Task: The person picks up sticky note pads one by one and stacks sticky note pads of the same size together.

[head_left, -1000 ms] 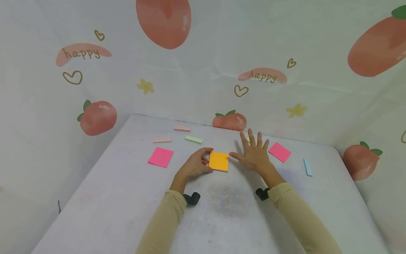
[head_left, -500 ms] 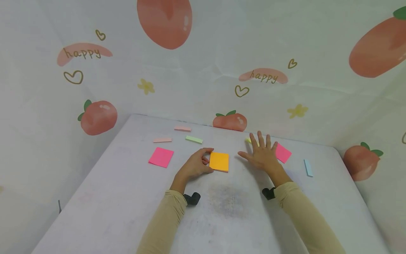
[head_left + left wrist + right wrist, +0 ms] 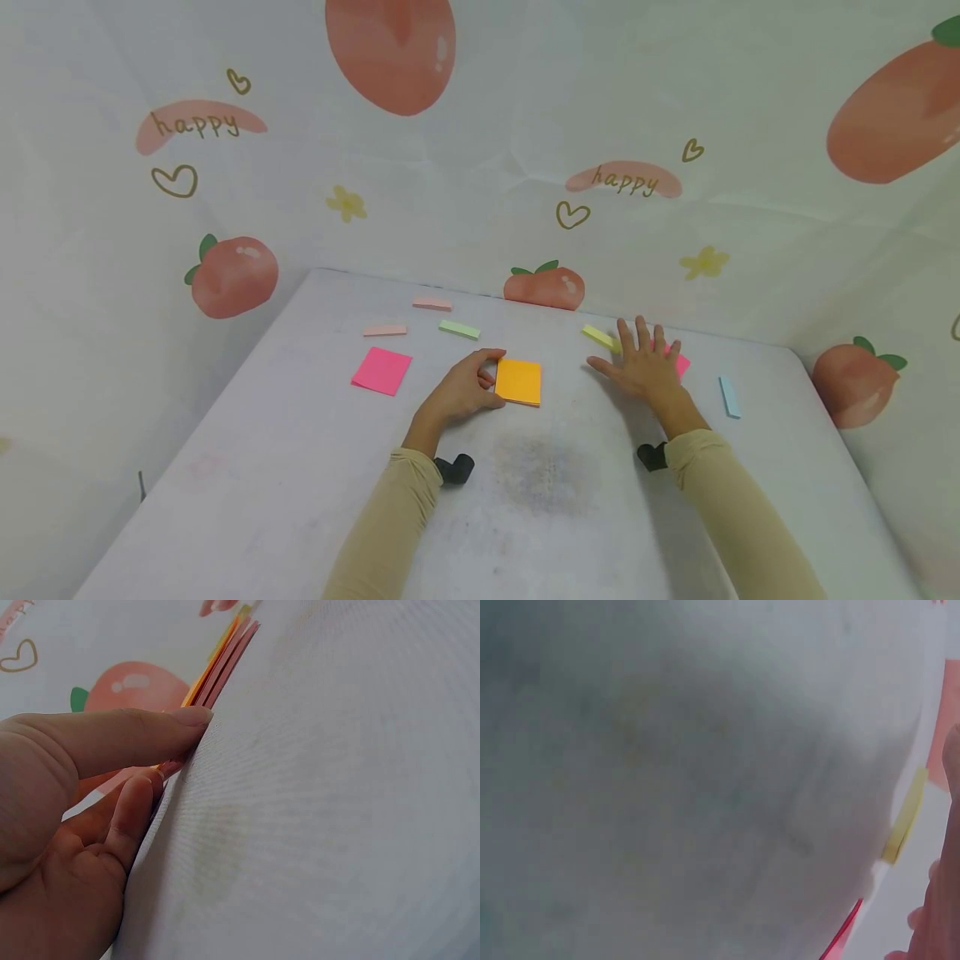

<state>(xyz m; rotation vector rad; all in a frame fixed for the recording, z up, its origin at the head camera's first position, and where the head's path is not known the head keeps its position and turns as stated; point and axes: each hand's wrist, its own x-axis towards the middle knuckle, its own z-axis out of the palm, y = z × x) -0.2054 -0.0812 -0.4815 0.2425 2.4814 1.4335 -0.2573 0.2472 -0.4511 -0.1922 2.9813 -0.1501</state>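
Note:
My left hand (image 3: 463,386) pinches the left side of a square orange sticky note pad (image 3: 519,382) lying on the table, thumb at the near edge and index finger at the far edge. The left wrist view shows the thumb against the stack's edge, where reddish layers (image 3: 225,667) lie under the orange top. Fingers spread, my right hand (image 3: 647,371) hovers over the table and partly covers a pink sticky note (image 3: 682,363). Just beyond its thumb is a yellow strip pad (image 3: 602,338), which also shows in the right wrist view (image 3: 905,817).
Another pink sticky note (image 3: 382,371) lies to the left. Behind it are a pale pink strip (image 3: 385,331), a second pink strip (image 3: 432,304) and a green strip (image 3: 459,330). A blue strip (image 3: 730,397) lies far right. A peach-patterned cloth (image 3: 450,200) stands behind the table (image 3: 300,500).
My right hand has moved right, from beside the orange pad to over the right pink note, uncovering the yellow strip pad. The left hand and orange pad have stayed in place.

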